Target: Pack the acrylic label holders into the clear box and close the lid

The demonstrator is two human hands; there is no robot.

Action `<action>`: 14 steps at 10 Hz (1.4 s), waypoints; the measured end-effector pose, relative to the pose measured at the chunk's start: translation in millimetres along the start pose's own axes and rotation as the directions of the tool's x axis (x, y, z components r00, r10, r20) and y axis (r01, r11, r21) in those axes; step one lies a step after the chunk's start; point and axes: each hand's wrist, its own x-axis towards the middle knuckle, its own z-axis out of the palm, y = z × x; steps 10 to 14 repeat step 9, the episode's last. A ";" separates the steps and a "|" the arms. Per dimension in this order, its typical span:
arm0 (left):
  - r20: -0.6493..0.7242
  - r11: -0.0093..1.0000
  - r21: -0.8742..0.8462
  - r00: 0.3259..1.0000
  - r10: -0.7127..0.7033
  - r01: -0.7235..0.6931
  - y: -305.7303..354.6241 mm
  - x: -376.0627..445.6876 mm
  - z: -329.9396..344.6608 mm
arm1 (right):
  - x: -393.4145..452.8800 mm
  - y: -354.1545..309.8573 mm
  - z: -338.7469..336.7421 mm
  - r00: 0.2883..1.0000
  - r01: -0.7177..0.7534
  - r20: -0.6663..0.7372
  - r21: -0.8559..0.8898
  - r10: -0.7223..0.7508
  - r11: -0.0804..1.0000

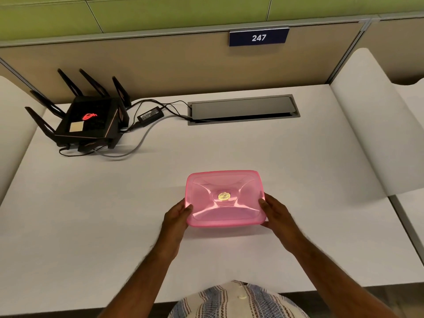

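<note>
A box with a translucent pink lid [226, 198] sits on the white desk [206, 152], lid on top, a gold round sticker at the lid's middle. My left hand [177, 215] grips the box's left edge, thumb on the lid's corner. My right hand [274, 213] grips its right edge, thumb on the lid. What lies inside the box is hidden by the lid. No acrylic label holders show on the desk.
A black router [86, 119] with several antennas stands at the back left, with a power adapter [150, 115] and cables beside it. A grey cable hatch [243, 110] is set in the desk at the back. A partition with a sign 247 [258, 37] rises behind.
</note>
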 end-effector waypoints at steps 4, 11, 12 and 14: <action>0.007 1.000 0.017 1.000 0.007 -0.007 28.0 39.1 18.7 | 40.3 -30.7 -9.1 1.000 0.007 -0.009 -0.025 -0.008 1.000; -0.086 0.980 0.193 0.993 0.075 -0.057 33.3 54.3 18.3 | 53.5 -30.5 -5.6 0.982 0.155 -0.088 -0.112 -0.165 0.982; -0.086 0.980 0.193 0.993 0.075 -0.057 33.3 54.3 18.3 | 53.5 -30.5 -5.6 0.982 0.155 -0.088 -0.112 -0.165 0.982; -0.086 0.980 0.193 0.993 0.075 -0.057 33.3 54.3 18.3 | 53.5 -30.5 -5.6 0.982 0.155 -0.088 -0.112 -0.165 0.982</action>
